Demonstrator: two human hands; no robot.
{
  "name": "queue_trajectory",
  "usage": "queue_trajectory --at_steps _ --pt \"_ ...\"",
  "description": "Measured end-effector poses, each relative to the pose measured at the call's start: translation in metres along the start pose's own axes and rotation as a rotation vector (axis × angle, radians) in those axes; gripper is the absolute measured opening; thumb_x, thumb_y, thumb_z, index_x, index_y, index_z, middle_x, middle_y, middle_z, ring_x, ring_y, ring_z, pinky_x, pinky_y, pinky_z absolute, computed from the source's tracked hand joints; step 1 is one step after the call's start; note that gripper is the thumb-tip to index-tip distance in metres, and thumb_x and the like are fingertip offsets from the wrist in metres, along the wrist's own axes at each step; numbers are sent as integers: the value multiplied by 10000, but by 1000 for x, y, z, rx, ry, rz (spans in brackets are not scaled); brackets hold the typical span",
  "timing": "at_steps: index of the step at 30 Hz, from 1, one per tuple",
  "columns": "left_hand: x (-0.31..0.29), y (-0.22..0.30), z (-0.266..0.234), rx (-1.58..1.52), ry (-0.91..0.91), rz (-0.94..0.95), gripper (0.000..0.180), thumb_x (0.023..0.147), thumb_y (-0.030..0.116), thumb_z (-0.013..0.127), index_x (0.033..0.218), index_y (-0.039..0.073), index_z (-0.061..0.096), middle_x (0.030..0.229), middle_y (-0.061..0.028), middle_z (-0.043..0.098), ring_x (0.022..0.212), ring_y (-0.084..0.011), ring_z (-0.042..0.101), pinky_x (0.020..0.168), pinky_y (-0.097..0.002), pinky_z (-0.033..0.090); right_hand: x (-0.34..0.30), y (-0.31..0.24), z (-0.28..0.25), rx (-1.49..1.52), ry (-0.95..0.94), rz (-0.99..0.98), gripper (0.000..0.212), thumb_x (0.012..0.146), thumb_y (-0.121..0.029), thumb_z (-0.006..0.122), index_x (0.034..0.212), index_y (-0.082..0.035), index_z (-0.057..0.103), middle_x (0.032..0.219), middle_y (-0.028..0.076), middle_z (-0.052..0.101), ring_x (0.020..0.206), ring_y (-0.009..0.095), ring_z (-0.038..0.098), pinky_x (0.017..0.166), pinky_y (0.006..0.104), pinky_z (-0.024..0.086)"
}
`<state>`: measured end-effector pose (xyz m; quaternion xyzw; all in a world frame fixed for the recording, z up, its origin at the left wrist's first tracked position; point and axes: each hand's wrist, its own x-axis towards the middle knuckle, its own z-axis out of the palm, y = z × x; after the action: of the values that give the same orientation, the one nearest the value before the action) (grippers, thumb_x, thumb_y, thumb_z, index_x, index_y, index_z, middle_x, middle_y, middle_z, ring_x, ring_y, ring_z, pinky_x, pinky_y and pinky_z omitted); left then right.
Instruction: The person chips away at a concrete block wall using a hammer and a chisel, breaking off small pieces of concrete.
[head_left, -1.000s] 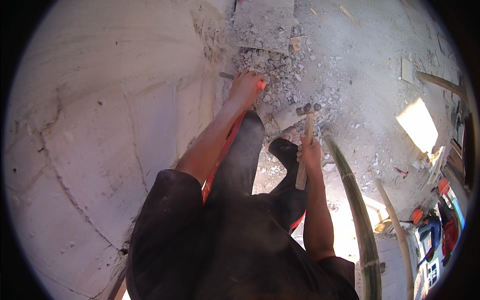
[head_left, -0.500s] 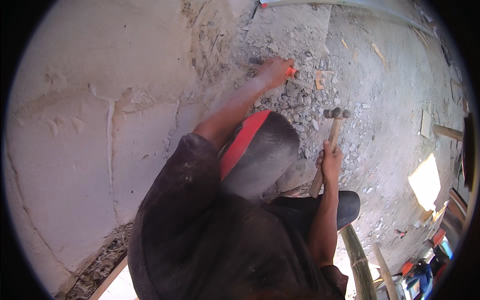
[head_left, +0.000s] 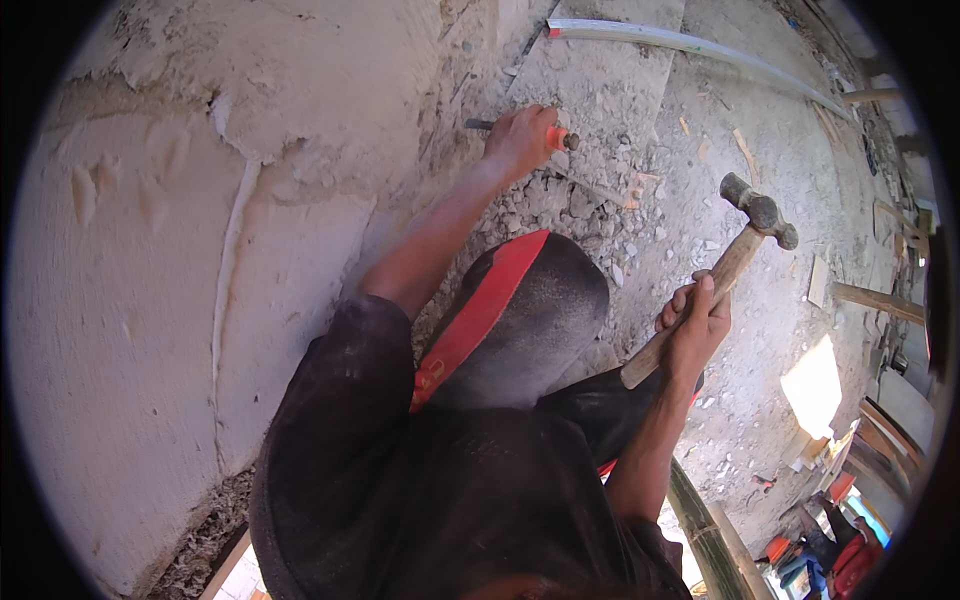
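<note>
My left hand (head_left: pixel 520 142) is wrapped around a chisel (head_left: pixel 570 142) with an orange-red grip. The chisel's dark blade points left to the broken foot of the wall, and its blunt struck end faces right. My right hand (head_left: pixel 697 325) grips the wooden handle of a hammer (head_left: pixel 757 210), thumb along the shaft. The hammer's rounded steel head is raised up and to the right, well apart from the chisel. Grey rubble (head_left: pixel 575 200) lies under and around my left hand. My bent knee (head_left: pixel 540 310), in black cloth with a red stripe, is between my arms.
A cracked plaster wall (head_left: pixel 140 300) fills the left side. A long pale metal strip (head_left: pixel 650 36) lies across the far floor. Wooden pieces (head_left: pixel 880 302) lie to the right, near a bright sunlit patch. A bamboo pole (head_left: pixel 705 530) and a person in red and blue (head_left: pixel 850 560) appear lower right.
The hammer has come up and to the right, its head now larger in view and farther from the chisel. My left hand keeps hold of the chisel near the wall. The view has shifted slightly.
</note>
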<state>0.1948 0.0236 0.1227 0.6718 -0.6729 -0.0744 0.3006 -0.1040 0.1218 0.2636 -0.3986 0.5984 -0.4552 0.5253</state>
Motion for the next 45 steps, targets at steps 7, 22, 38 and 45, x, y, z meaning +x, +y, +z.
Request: queue_trajectory --at_steps 7,22,38,45 --pt "5 6 -13 -57 5 49 197 857 213 689 895 72 557 858 -123 617 848 -365 635 712 -477 503 -8 -14 4 12 -31 -72 328 1006 -334 538 1092 -20 494 658 25 468 475 114 470 415 261 384" --pt "10 -3 -17 -118 160 -61 207 882 279 666 831 87 610 825 -122 657 807 -340 658 685 -451 516 19 54 81 -267 17 -597 216 1013 -286 521 924 -89 529 681 28 488 530 147 481 473 288 425" --pt "14 -11 -28 -231 224 -151 154 806 178 707 848 75 600 780 -151 645 798 -401 635 655 -466 487 23 35 106 -199 -359 51 244 956 -234 606 792 -71 529 606 -18 499 451 111 465 399 280 365" --pt "8 -9 -35 -249 242 -155 204 851 245 686 801 74 587 774 -162 656 764 -386 649 662 -475 505 -1 -52 87 358 0 -440 383 1015 -436 445 895 -77 501 622 14 457 460 142 447 400 276 403"
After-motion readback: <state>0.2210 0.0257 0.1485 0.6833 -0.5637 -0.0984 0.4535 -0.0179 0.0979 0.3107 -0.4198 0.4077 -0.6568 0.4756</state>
